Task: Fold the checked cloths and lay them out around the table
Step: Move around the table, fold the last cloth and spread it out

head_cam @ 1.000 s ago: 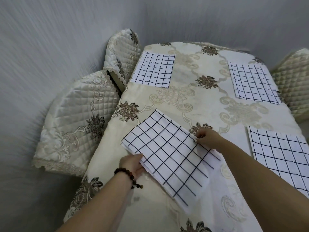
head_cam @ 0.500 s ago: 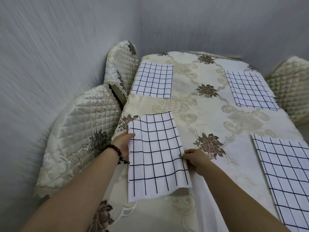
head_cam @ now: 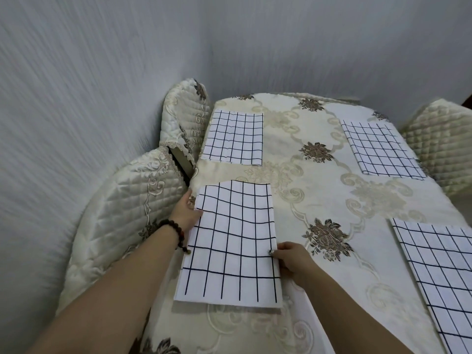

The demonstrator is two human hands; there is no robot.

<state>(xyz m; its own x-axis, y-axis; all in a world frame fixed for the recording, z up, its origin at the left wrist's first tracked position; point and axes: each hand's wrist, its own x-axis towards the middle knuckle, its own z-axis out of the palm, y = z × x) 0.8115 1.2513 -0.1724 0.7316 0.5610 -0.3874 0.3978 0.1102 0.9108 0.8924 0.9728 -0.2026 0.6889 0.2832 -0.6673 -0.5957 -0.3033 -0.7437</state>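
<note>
Down on the left side of the table [head_cam: 319, 190], beside the chair [head_cam: 122, 213]: the cloth [head_cam: 232, 241], folded but a bit wavy. Pinched at its right edge by the right hand [head_cam: 293, 261]. Met at its left edge by the left hand [head_cam: 185, 213], partly tucked under; hard to tell if gripping or just touching. To do this well: pull both edges gently apart to smooth the bumps. Line it up straight with the far cloth [head_cam: 233, 137]. Then let go softly, without dragging it.
</note>
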